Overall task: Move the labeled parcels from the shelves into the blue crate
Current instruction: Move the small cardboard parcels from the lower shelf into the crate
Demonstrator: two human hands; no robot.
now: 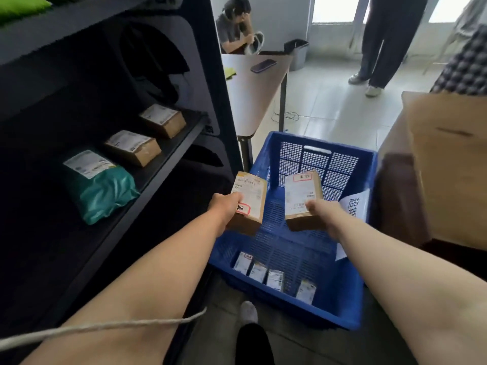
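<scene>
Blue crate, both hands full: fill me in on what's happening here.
A person is moving parcels off the dark shelf. Each hand holds one labeled cardboard box over the blue crate: left hand, right hand. Four small parcels already stand along the crate's near wall. Two brown boxes and a teal bag remain on the shelf.

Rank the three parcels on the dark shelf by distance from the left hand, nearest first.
1. Teal plastic mailer bag, at the shelf's near end, closest to the left hand.
2. Middle brown cardboard box.
3. Far brown cardboard box, deepest along the shelf.
</scene>
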